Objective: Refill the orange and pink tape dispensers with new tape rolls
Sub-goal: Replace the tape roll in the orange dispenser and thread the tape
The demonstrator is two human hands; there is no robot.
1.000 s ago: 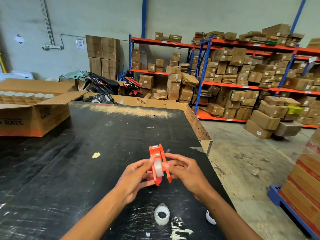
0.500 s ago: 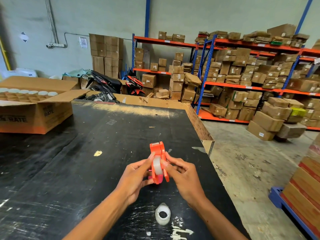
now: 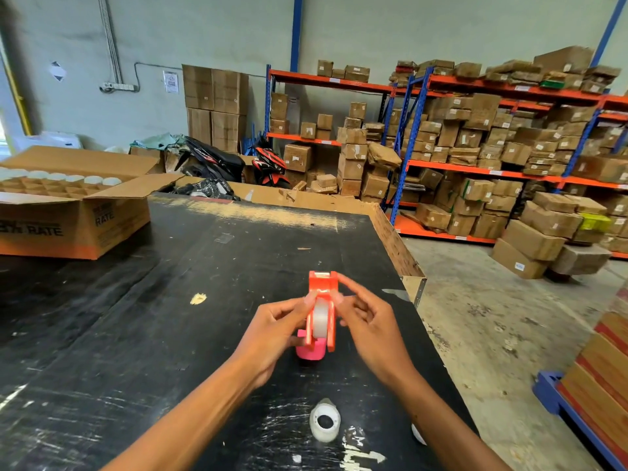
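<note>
While gripped upright above a scuffed black table [image 3: 142,334], orange tape dispenser [image 3: 322,307] shown w/ clear tape roll [image 3: 320,321] seated between its side plates, cutter end pointing away from camera. Left hand [image 3: 272,329] pinching dispenser's left side, thumb & fingertips up near the top of the roll. Right hand [image 3: 368,322] at dispenser's right side, fingers partly curled, fingertips touching the frame near the roll; blurred, so exact hold hard to tell. Pink tape dispenser [image 3: 308,351] just behind & below the orange one, low by the table, mostly hidden by it & by left hand; whether resting on the surface or held, can't tell. Spare white tape roll [image 3: 324,423] lying on table nearer the camera, between the two forearms, apart from both hands. Sliver of another white object [image 3: 418,435] peeking out by right forearm. Open cardboard box [image 3: 78,219] w/ divider cells & white roll tops sitting at table's far left. Beyond table edge: warehouse racking [image 3: 475,164] stacked w/ brown cartons, parked scooters [image 3: 234,161] by the back wall.
</note>
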